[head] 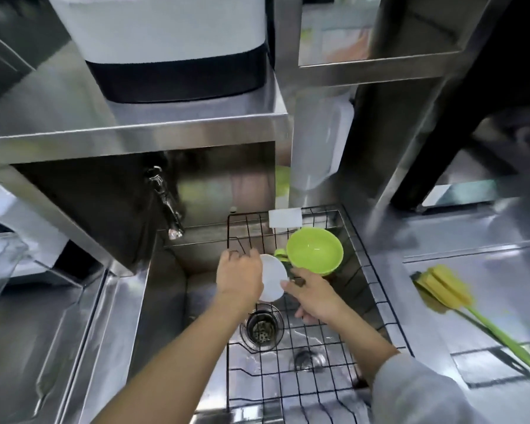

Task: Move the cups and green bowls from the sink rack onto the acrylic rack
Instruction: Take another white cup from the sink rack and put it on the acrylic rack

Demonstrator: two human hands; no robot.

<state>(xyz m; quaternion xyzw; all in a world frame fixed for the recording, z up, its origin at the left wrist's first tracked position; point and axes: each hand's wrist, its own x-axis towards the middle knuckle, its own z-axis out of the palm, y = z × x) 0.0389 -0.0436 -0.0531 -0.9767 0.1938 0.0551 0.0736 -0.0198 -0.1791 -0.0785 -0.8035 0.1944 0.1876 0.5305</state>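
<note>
My left hand (239, 276) grips a white cup (274, 278) from its left side, tilted over the black wire sink rack (361, 270). My right hand (314, 298) is just right of the cup with its fingers apart, the index fingertip at the cup's rim. A green bowl (314, 250) stands tilted in the rack behind my right hand. A small green piece (280, 254), perhaps a cup handle, shows at the bowl's left edge. The clear acrylic rack (0, 264) stands on the counter at the far left.
The rack spans a steel sink with a drain (262, 327) below my hands. A faucet (166, 203) hangs at the back left under a steel shelf. A white sponge (285, 220) sits on the rack's far edge. A yellow-green brush (447, 289) lies on the right counter.
</note>
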